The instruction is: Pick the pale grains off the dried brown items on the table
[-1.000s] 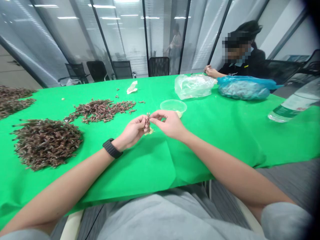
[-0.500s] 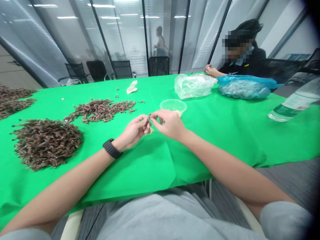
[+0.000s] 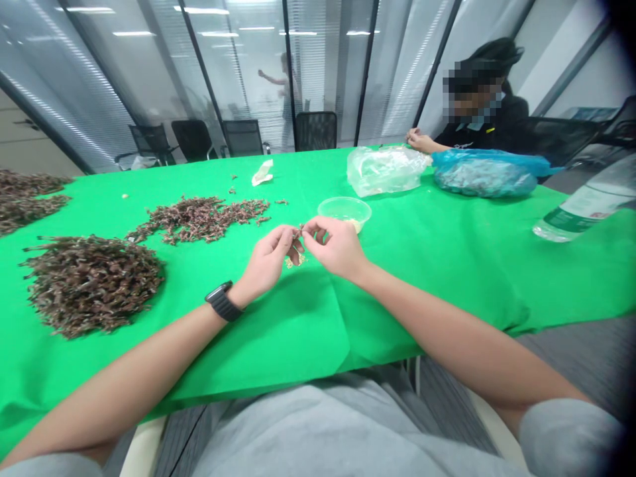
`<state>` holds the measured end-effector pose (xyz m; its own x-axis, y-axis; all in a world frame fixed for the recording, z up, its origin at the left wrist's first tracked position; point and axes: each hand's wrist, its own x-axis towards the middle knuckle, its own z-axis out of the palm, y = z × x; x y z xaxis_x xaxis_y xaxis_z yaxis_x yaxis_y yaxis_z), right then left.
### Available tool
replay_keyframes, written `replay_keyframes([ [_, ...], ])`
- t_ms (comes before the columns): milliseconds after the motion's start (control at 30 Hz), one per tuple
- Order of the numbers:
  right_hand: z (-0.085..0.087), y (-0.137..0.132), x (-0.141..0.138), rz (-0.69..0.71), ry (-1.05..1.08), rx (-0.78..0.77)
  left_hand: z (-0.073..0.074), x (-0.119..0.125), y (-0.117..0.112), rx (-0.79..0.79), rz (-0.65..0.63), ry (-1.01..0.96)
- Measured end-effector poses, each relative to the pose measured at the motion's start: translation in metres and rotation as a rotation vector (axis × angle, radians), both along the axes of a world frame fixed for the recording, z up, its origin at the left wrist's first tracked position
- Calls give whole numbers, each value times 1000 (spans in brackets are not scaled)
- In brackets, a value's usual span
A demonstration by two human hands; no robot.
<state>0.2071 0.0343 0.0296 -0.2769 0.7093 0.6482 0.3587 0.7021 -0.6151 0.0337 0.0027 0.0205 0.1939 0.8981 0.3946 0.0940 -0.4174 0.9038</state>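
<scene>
My left hand [image 3: 269,260], with a black watch on the wrist, is closed in a pinch on a small brown dried plant-like piece [image 3: 299,232]. The fingertips of my right hand [image 3: 338,246] pinch the same piece from the other side, so both hands meet over the table. Fingers cover most of the piece. Below them, small yellowish bits [image 3: 294,261] lie on the green cloth [image 3: 298,318]. Just behind my right hand stands a clear plastic bowl [image 3: 342,207] with some pale bits in it, partly hidden by the hand.
To the left are a big heap of brown dried pieces [image 3: 94,285], a looser pile [image 3: 203,218] and another heap [image 3: 30,199]. Crumpled paper [image 3: 262,173], a clear bag [image 3: 385,171], a blue bag [image 3: 487,173] and a bottle [image 3: 576,212] lie farther off. A person [image 3: 497,119] sits at far right.
My left hand has turned slightly, its back now more upward, and the fingers of both hands have shifted on the piece. More yellowish bits show beneath. A figure behind the glass has moved left.
</scene>
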Motion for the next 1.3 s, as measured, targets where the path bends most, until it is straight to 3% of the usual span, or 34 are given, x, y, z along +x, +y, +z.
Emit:
replay_keyframes([
  [167,0,0,0,1,-14,-15,5,-1,-7,157,135,339],
  [500,0,-1,0,35,-28,-8,-4,-5,1,238,184,369],
  [700,-2,0,-2,69,59,-140,-6,-9,5,320,162,501],
  [800,-2,3,-4,134,170,-314,-6,-10,5,325,146,591],
  [967,6,6,1,337,356,-943,-5,-12,4,348,115,661],
  [1033,9,7,4,417,380,-1079,-6,-13,4,351,110,653],
  [1067,9,8,5,429,364,-1082,-6,-13,5,344,109,637],
  [1133,8,8,5,384,300,-945,-8,-13,6,320,101,591],
  [1300,3,5,2,146,126,-219,-10,-11,7,293,89,490],
])
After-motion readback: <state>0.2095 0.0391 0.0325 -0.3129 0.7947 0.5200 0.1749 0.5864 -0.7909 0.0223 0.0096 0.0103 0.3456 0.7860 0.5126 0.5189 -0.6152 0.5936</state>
